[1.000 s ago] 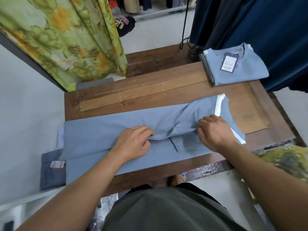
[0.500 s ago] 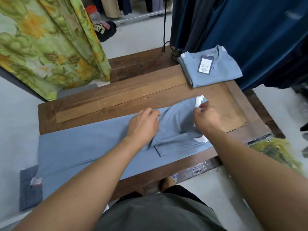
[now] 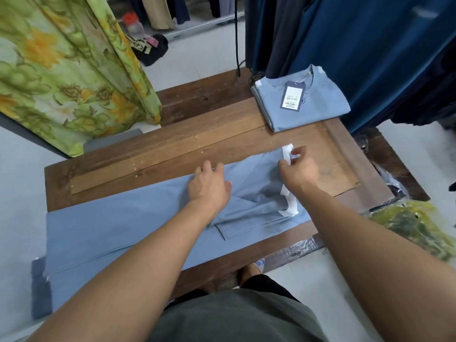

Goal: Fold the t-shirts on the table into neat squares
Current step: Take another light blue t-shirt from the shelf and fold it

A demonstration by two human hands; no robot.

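Wooden desk (image 3: pixel 172 144): blue t-shirt (image 3: pixel 123 225) lay along the near edge, overhanging the left edge, sides apparently folded in. Left hand (image 3: pixel 209 188) pressed it flat, fingers extended. Right hand (image 3: pixel 299 169) pinched the white neckband (image 3: pixel 287 150). Likely next: fold lengthwise, edges aligned.

the left hand (image 3: pixel 209 187) is covering a fold of the t-shirt (image 3: pixel 111 225), hiding whether its fingers are pinching cloth. the right hand (image 3: pixel 299 170) is blocking part of the white band (image 3: pixel 287 153). print on the tag (image 3: pixel 293 96) is showing too small to read.
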